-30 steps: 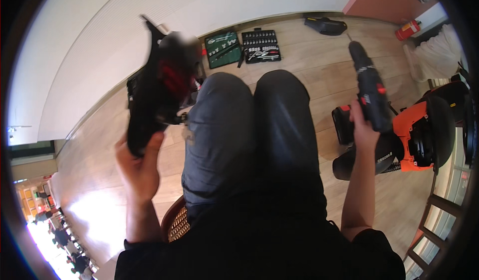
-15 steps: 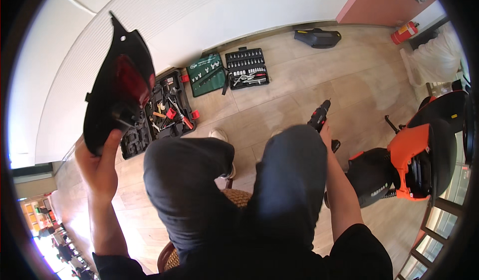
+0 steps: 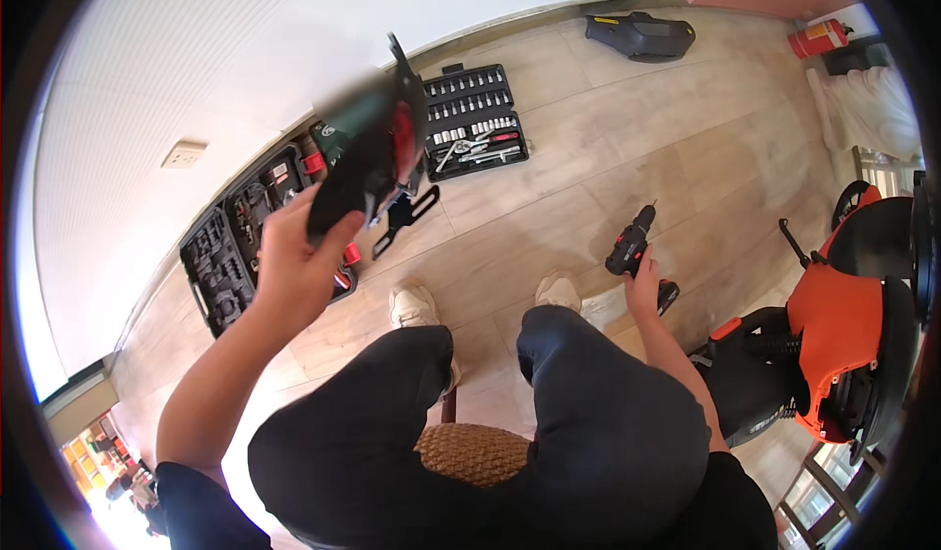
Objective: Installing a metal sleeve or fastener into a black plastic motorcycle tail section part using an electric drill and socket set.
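Observation:
My left hand grips a black curved plastic part with a red lens and a slotted black bracket, held above an open toolbox and partly covering it. My right hand holds a black cordless drill beside my right knee, its bit pointing away from me. Behind the held part, a green tool roll lies by an open black socket set on the floor. My legs are spread on a wicker seat.
An orange and black scooter stands at my right. A long black casing lies by the white wall, near a red fire extinguisher. A wall socket is at the left. Shelves show at the far lower left.
My left hand has swung the plastic part forward and to the right. The drill in my right hand has moved down and away from me. My knees have parted, showing both shoes.

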`<state>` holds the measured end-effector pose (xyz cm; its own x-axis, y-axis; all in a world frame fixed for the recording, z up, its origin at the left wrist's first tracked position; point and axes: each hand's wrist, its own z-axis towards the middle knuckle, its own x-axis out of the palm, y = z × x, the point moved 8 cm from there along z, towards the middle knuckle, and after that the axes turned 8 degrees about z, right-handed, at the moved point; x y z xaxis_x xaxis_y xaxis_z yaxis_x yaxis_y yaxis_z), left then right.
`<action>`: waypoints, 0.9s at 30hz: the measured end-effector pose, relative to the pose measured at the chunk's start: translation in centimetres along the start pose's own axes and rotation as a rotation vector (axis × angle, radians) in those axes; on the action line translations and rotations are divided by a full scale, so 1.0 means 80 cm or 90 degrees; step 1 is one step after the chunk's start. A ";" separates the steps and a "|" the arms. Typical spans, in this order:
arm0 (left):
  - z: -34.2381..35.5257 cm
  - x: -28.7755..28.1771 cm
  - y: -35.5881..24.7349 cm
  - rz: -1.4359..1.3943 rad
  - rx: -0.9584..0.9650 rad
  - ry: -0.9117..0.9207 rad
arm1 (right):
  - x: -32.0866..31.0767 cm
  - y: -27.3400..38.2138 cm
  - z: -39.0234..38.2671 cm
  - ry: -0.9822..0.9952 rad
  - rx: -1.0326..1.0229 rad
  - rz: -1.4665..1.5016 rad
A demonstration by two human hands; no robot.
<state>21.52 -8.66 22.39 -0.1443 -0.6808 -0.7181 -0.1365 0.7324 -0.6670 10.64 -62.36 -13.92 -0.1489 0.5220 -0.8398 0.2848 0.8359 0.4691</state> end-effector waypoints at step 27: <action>-0.023 0.256 0.142 -0.775 -0.312 0.206 | -0.070 0.389 0.021 0.405 -0.006 0.431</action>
<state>15.20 -14.31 0.50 0.1046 -0.9116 0.3975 -0.6650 -0.3613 -0.6536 21.91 -39.57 4.95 -0.4456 0.8917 -0.0787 0.4940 0.3183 0.8091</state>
